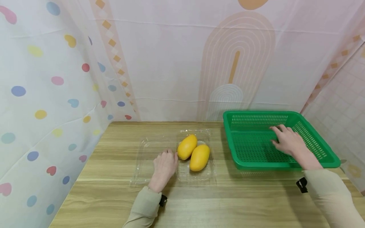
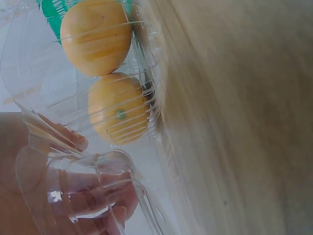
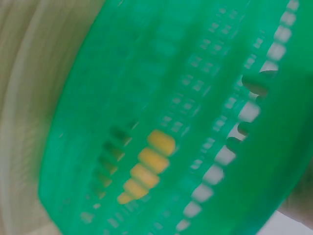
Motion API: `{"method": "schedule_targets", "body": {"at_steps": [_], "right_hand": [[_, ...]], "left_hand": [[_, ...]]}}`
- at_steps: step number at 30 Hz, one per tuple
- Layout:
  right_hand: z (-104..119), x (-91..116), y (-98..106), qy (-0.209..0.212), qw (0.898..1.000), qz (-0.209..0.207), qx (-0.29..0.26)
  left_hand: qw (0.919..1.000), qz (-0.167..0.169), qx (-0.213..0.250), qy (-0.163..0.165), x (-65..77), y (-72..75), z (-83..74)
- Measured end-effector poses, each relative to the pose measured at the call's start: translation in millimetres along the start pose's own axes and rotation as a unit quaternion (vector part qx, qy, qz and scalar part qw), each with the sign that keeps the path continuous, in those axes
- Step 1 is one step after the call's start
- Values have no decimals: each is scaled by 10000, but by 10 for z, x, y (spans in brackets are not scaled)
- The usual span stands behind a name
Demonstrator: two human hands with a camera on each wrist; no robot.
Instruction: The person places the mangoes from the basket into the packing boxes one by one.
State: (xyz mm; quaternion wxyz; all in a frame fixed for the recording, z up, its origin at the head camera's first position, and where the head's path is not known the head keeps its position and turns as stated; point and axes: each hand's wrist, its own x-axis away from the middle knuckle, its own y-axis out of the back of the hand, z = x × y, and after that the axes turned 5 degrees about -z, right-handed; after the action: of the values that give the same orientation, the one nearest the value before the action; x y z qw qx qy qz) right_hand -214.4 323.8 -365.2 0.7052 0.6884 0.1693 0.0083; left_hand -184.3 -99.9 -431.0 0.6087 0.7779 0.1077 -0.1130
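Two yellow mangoes [image 1: 187, 147] lie side by side in the right half of an opened clear plastic clamshell box [image 1: 196, 177]. At the fold between the box's two halves, my left hand [image 1: 164, 164] pinches the plastic, its thumb beside the nearer mango. Through the clear plastic, the left wrist view shows the fingers [image 2: 120, 205] and both mangoes [image 2: 117, 110]. Over the green basket [image 1: 236, 158] hovers my right hand [image 1: 289, 142], fingers loosely spread and holding nothing. The basket's slotted wall [image 3: 122, 98] fills the blurred right wrist view, with yellow showing through its slots.
Wood-grain tabletop [image 1: 199, 205] lies beneath everything. A patterned cloth [image 1: 171, 63] hangs along the back edge, and a dotted one [image 1: 42, 133] closes the left side. The basket's raised rim stands to the right of the clamshell.
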Motion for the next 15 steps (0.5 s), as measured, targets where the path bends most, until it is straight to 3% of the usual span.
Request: {"method": "schedule_targets", "body": {"at_steps": [8,15], "right_hand": [[-413,67,-75,-528,9951,731,-408],[-624,118,-177,-1021,9835,1129,-979]], "left_hand": [[10000,18,1,-10,3,8,-4],[10000,-32,-30,-30,13,15,-5]]}}
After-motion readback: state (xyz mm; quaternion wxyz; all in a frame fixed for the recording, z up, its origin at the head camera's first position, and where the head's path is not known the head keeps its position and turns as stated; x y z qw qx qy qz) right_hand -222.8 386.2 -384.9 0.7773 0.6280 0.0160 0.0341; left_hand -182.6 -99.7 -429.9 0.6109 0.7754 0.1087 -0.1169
